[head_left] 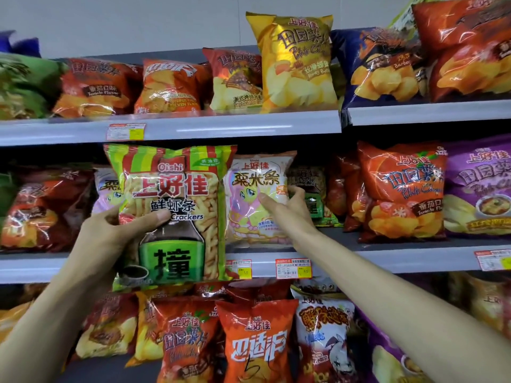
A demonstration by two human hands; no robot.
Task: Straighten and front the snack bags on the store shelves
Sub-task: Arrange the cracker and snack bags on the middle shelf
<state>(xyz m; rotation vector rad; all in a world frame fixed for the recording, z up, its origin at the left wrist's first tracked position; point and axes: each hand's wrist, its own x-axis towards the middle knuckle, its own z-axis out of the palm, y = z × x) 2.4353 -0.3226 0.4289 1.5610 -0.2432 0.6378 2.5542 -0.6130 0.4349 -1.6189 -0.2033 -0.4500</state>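
The left hand (116,230) grips a glossy green-and-red striped cracker bag (177,189) by its left side, thumb curled across the front and the fingers hidden behind it. The striped cracker bag is upright and faces outward, held out in front of the grey middle shelf (401,259) so that it covers part of the shelf's front edge and its bottom hangs below that edge. Its top carries lime and red stripes. Below them sit large red characters and a clear panel full of pale stick crackers, and a green bottle with a dark character is printed low on the front.

The right hand (287,208) is clamped on a white-and-pink plastic snack bag (254,205), thumb pressed on the front and fingers wrapped round the right edge. The white-and-pink plastic snack bag stands upright near the front edge of the middle shelf, just beside the striped bag, whose right edge overlaps it in view. It shows orange outlined characters and a cartoon pony.

To the right on the same shelf stand an orange tomato chip bag (401,192) and a purple chip bag (481,186). Red-and-white price labels (293,268) sit on the shelf's front edge. On the upper shelf (221,128), a tall yellow chip bag (296,59) stands at the front edge, above its orange neighbours.
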